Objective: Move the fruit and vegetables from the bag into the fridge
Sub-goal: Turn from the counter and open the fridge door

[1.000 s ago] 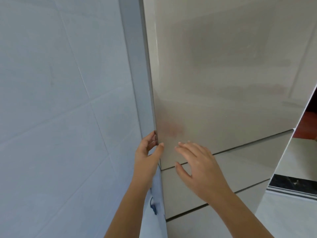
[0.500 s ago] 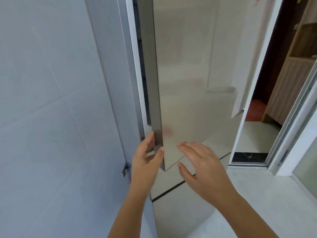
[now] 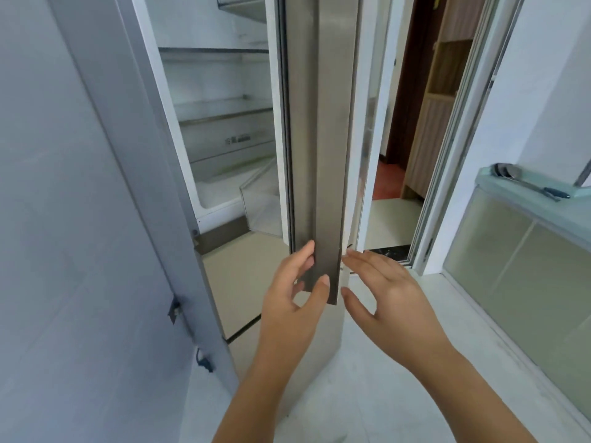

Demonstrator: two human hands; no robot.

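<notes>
The fridge [image 3: 224, 129] stands against the left wall with its upper door [image 3: 323, 139] swung out, edge-on to me. My left hand [image 3: 292, 298] grips the door's lower edge, thumb on the outer face and fingers behind it. My right hand [image 3: 387, 298] hovers just right of the door's corner, fingers spread, holding nothing. Inside are bare glass shelves [image 3: 220, 115] and a clear drawer [image 3: 262, 206]. No bag, fruit or vegetables are in view.
Below the open compartment are shut lower fridge doors [image 3: 233, 282]. A tiled wall [image 3: 64, 251] fills the left. At right a counter [image 3: 540, 206] with glass-front cabinets carries a ladle [image 3: 524, 183]. A doorway [image 3: 415, 123] opens behind the door. Pale floor lies underfoot.
The fridge door has swung from shut to wide open, pulled by my left hand. The shelves inside have come into sight. My right hand stayed beside the door's edge.
</notes>
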